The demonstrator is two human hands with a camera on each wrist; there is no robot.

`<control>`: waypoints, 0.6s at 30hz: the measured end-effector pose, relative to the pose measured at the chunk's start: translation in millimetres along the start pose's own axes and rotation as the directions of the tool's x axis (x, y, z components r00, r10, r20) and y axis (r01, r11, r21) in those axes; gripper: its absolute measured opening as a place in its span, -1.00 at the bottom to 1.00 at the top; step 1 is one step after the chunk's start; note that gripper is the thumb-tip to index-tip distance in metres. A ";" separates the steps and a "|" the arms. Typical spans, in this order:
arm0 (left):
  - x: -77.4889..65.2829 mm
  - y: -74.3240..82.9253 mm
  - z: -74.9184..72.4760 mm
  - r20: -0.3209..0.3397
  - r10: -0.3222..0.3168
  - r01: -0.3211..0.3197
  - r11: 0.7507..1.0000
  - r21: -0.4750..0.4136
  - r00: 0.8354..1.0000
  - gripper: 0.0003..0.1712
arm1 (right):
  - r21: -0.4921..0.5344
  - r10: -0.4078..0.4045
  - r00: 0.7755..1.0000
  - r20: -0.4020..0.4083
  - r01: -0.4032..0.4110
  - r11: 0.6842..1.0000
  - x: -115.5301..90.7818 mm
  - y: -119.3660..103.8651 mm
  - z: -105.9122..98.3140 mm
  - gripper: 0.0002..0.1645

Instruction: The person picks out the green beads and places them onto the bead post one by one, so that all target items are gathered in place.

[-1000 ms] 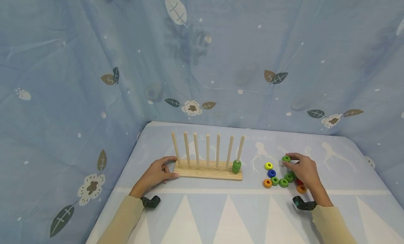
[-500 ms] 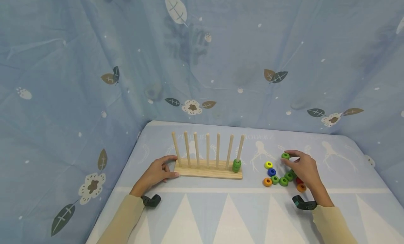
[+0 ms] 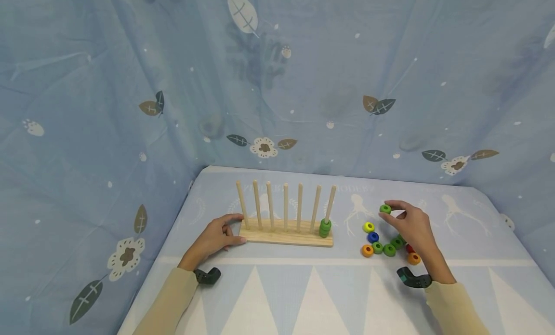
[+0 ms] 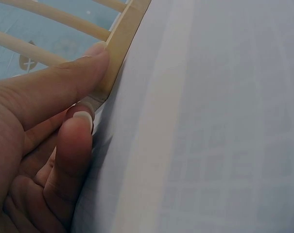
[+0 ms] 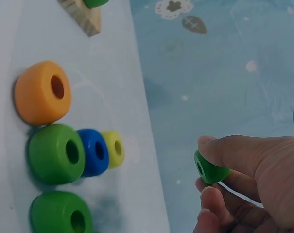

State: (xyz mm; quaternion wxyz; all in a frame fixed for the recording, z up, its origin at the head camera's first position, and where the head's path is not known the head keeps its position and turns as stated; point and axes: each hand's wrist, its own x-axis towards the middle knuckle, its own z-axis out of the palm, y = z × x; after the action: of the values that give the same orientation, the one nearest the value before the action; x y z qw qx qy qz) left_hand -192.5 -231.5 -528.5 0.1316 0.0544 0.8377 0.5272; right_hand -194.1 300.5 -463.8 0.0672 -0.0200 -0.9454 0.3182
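A wooden peg rack (image 3: 277, 236) stands on the table, with several upright pegs. Its rightmost peg carries a short stack of green beads (image 3: 324, 228). My left hand (image 3: 217, 234) grips the rack's left end, the thumb at the front edge and the index finger reaching to the back. In the left wrist view the thumb (image 4: 64, 82) presses on the base near its corner. Well right of the rack, my right hand (image 3: 412, 225) pinches a green bead (image 3: 385, 208) between thumb and fingers, above the table. The right wrist view shows this bead's hole facing sideways.
Loose beads lie below and left of my right hand: a yellow bead (image 3: 368, 227), a blue bead (image 3: 373, 237), an orange bead (image 3: 367, 250) and several green ones. A red bead (image 3: 409, 248) is partly hidden by the hand. A patterned blue curtain (image 3: 329, 84) hangs behind the table.
My right hand has risen slightly and moved left with the green bead, away from the other beads. The left hand and the rack have stayed put.
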 end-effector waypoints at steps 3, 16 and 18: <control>-0.3 0.0 -0.1 0.003 0.001 -0.001 1.000 -0.004 1.000 -0.13 | 0.007 -0.020 1.000 -0.013 0.020 1.000 0.3 -5.9 -1.9 -0.37; -0.3 -0.1 -0.8 0.012 0.009 -0.009 1.000 -0.011 1.000 -0.13 | -0.003 -0.105 0.993 -0.048 0.105 0.994 -2.3 -33.6 -9.2 -0.41; -0.3 -0.4 -0.8 0.012 0.008 -0.007 1.000 -0.011 1.000 -0.13 | -0.005 -0.127 0.991 -0.051 0.126 0.992 -2.8 -36.9 -10.1 -0.41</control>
State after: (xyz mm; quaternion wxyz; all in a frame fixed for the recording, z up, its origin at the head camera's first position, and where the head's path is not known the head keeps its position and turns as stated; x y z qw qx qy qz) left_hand -192.4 -232.4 -528.5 0.1348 0.0598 0.8338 0.5321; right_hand -189.8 276.9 -433.8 0.1115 0.0318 -0.9431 0.3117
